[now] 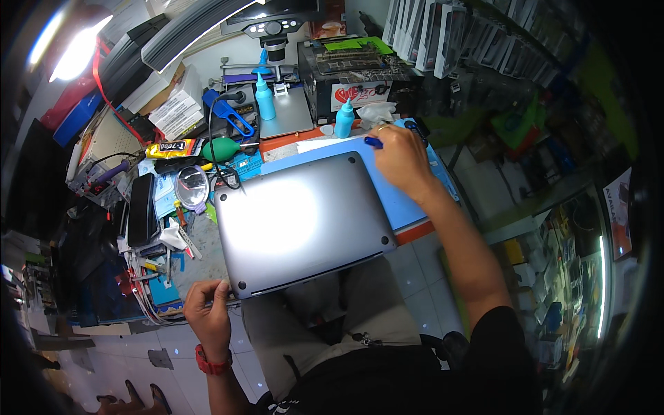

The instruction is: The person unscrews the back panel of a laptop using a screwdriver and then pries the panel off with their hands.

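Through the head camera I see the laptop (308,225) lying closed with its underside up, over the bench's front edge, part of it on a blue mat (404,200) near the bench's right end. A bright glare washes out the middle of the casing, so I can't read any detail there. My right hand (402,160) grips a small dark-blue thing (373,142) above the mat; the fingers cover most of it, and I can't make out its kind. My left hand (209,308) is curled at the laptop's near left corner; I can't tell whether it pinches the casing or just rests beside it. Toward the bench's far edge stand two light-blue bottles (265,100), and the microscope (275,48) behind them is cut off by the view's top. The clutter along the bench's left side overlaps too much to sort.
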A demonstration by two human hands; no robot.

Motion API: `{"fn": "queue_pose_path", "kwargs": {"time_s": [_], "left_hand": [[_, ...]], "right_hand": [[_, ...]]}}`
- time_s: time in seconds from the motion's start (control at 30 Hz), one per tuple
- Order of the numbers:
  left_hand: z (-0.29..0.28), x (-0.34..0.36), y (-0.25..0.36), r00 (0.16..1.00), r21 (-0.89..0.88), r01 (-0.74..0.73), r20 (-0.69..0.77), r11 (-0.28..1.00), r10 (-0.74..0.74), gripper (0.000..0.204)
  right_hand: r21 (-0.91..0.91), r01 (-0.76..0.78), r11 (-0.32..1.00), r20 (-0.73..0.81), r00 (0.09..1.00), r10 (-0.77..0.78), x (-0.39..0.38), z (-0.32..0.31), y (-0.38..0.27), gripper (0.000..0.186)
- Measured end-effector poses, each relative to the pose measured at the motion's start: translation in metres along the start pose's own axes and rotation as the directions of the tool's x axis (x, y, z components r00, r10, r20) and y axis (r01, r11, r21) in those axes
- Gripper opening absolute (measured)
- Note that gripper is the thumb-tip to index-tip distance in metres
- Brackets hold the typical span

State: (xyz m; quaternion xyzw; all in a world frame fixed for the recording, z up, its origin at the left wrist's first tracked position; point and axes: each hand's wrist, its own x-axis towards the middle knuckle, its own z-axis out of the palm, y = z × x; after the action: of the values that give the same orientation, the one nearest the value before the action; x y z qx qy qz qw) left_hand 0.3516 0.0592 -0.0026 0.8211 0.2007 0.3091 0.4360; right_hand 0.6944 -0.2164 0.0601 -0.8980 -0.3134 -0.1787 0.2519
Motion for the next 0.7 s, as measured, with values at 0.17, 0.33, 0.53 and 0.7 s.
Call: {"fn": "queue_pose_path", "kwargs": {"time_s": [0.17,0.33,0.53,0.7], "left_hand": [[0.006,0.010,-0.013,0.993,-0.116,0.117,0.016,0.986,-0.116,0.014],[0.006,0.019,-0.022,0.974,-0.239,0.226,0.032,0.944,-0.225,0.015],[-0.001,0.021,-0.026,0.960,-0.331,0.278,0.068,0.901,-0.272,0.010],[0.000,0.019,-0.029,0.954,-0.338,0.295,0.062,0.894,-0.292,0.011]], "right_hand": [[-0.150,-0.102,0.983,-0.213,0.975,0.068,0.009,-0.026,0.066,0.017],[-0.177,-0.232,0.957,-0.151,0.967,0.206,0.016,-0.034,0.088,0.012],[-0.244,-0.197,0.950,-0.054,0.980,0.189,0.008,-0.020,0.098,0.015],[-0.143,-0.246,0.959,-0.110,0.966,0.232,0.018,-0.020,0.093,0.019]]}}
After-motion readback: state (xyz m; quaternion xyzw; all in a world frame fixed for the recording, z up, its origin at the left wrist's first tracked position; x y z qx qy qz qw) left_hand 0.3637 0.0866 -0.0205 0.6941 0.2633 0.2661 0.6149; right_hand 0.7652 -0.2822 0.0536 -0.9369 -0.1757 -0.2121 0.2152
